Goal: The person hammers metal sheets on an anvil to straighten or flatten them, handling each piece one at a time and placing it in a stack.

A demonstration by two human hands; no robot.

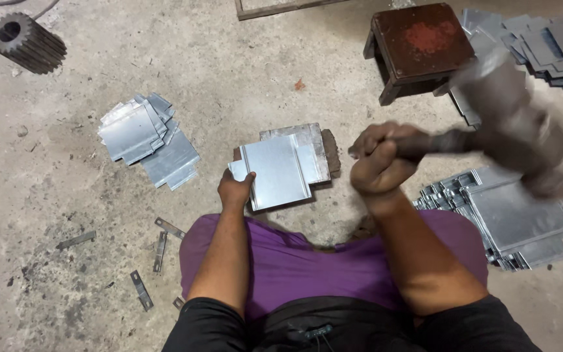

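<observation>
My left hand point(234, 190) grips the near left edge of a shiny sheet-metal plate point(276, 173) with folded edges. The plate lies on another plate and a rusty block point(329, 151) on the concrete floor. My right hand point(379, 163) is closed around the handle of a heavy hammer point(513, 124). The hammer head is raised to the right of the plate and blurred by motion.
A pile of similar plates point(144, 137) lies to the left, a larger stack point(509, 218) to the right, and more plates point(548, 42) at the top right. A rusty stool point(418, 42) stands behind. A gear point(26, 42) sits top left. Small metal strips point(159, 251) lie near my knee.
</observation>
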